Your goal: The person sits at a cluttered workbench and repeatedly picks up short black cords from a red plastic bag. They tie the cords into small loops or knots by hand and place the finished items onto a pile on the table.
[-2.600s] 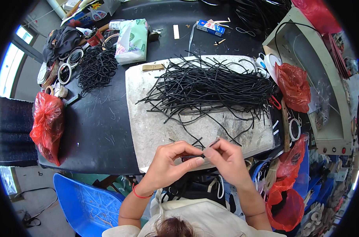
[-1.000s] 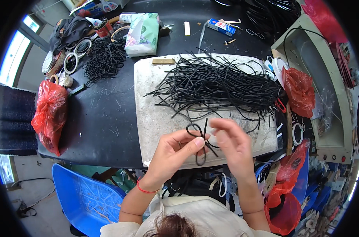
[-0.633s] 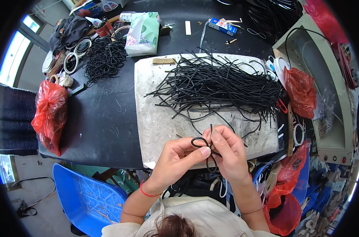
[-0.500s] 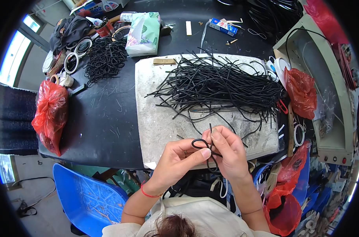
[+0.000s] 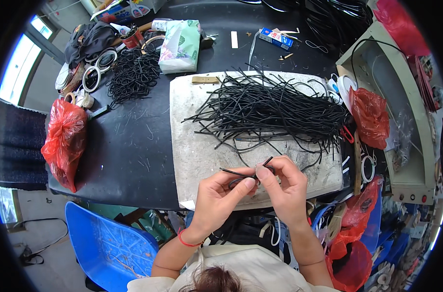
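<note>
A thin black cord (image 5: 237, 172) is pinched between my two hands over the near edge of a worn whitish board (image 5: 192, 160). My left hand (image 5: 220, 195) closes thumb and fingers on a loop of it, and one loose end points left. Right beside it, my right hand (image 5: 282, 189) grips the cord with thumb and forefinger, a short end sticking up past the fingertips. The crossing between the hands is partly covered by fingers. Beyond them lies a large heap of similar black cords (image 5: 275, 107) on the board.
A tangled pile of black cords (image 5: 131, 80) lies at the far left, near a tissue pack (image 5: 180, 46). Red plastic bags (image 5: 64, 141) stand on the table's left. A blue bin (image 5: 109, 243) is below left. A pale metal machine housing (image 5: 416, 165) borders the right.
The upright loop between my hands has been drawn down smaller. My fingertips have come closer together, and a cord end now points left from my left hand.
</note>
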